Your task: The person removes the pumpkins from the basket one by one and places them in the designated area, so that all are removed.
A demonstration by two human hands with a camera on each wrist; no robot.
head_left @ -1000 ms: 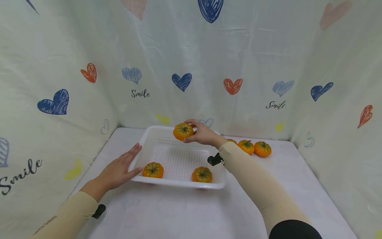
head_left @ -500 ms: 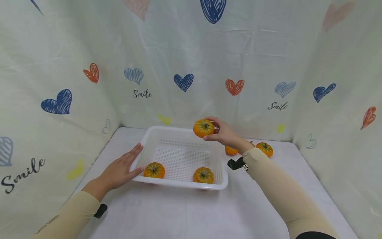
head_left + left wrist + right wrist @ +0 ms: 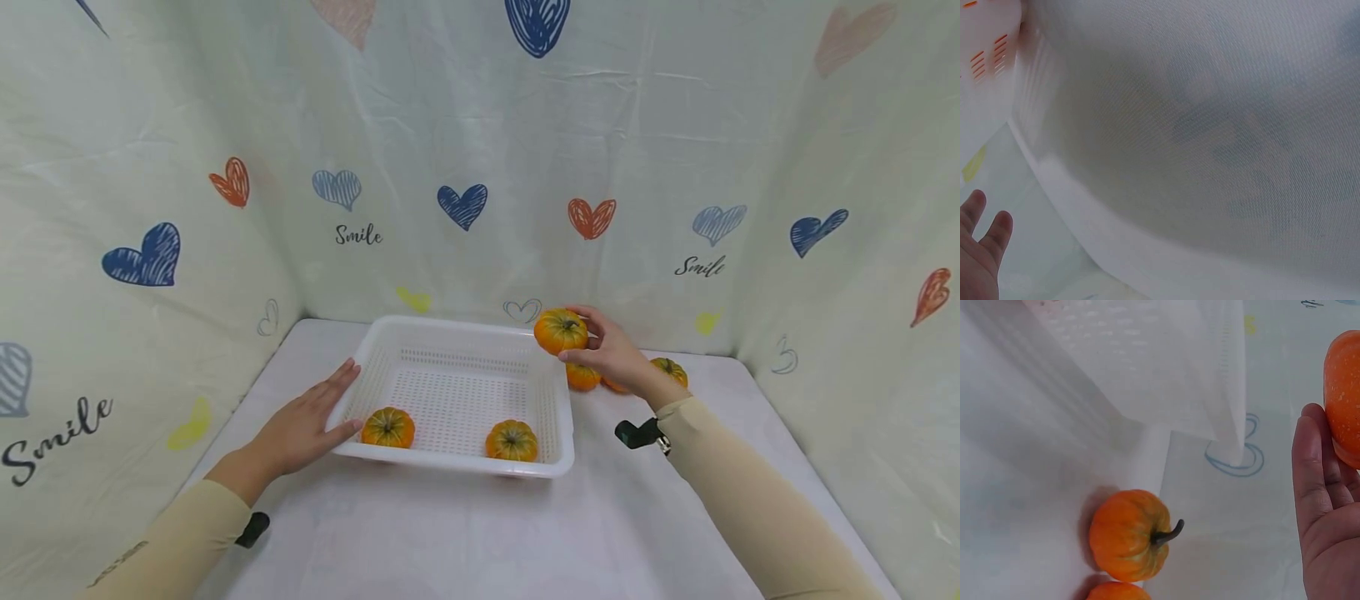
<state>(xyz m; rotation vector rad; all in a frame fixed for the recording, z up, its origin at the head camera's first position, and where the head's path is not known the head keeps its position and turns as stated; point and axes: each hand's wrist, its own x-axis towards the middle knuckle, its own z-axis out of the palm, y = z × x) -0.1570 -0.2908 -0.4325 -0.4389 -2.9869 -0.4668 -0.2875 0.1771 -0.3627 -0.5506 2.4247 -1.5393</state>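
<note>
My right hand (image 3: pixel 611 350) holds a small orange pumpkin (image 3: pixel 561 332) by its right side, thumb below and fingers behind. The pumpkin is raised over the back right corner of a white plastic basket (image 3: pixel 450 465). In the right wrist view that same pumpkin (image 3: pixel 1344 394) shows at the right edge against the fingers. My left hand (image 3: pixel 303 417) lies with straight fingers along the basket's left rim. Two pumpkins sit inside the basket at its front, one at the left (image 3: pixel 387 427) and one at the right (image 3: pixel 512 440).
Right of the basket, more pumpkins stand in a row on the white table (image 3: pixel 465 533): one close by the basket (image 3: pixel 582 377), one mostly behind my right hand, and one at the far end (image 3: pixel 671 371). A curtain (image 3: pixel 525 125) with printed hearts encloses the table.
My right hand has carried the pumpkin rightward, from above the basket's back middle to its back right corner. The left hand stays on the rim.
</note>
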